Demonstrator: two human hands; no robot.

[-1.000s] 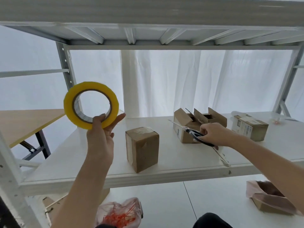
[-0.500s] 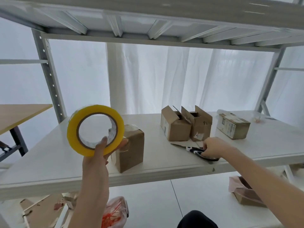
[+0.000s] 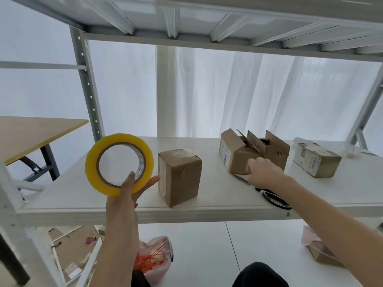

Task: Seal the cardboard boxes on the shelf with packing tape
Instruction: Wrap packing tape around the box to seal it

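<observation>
A white shelf (image 3: 103, 195) on grey steel posts (image 3: 87, 90) stands before a white curtain (image 3: 207, 90), with the ribbed underside of the upper shelf (image 3: 186, 15) overhead. A wooden table (image 3: 31, 133) is off to the left. On the white floor (image 3: 196, 255) below lie a pink bag (image 3: 159, 251) of orange ties, cardboard scraps at the left, and a floor box (image 3: 323, 255) at the right.

The tape (image 3: 92, 168) is a yellow roll with a brown core, held upright in the air over the shelf's front left part, just left of the closed box (image 3: 180, 177). The left hand (image 3: 124, 201) pinches its lower rim, thumb across the front and fingers behind.

The closed box stands near the front edge, its top glossy with tape. Farther right and back, an open box (image 3: 238, 158) and a second open box (image 3: 275, 152) stand side by side with their flaps up. A labelled box (image 3: 317, 162) sits apart at the far right, flaps down.

The right hand (image 3: 265, 172) is at the open box's lower front, back to the camera and blurred, so I cannot tell whether it grips. Black-handled scissors (image 3: 273, 198) lie on the shelf under that wrist
</observation>
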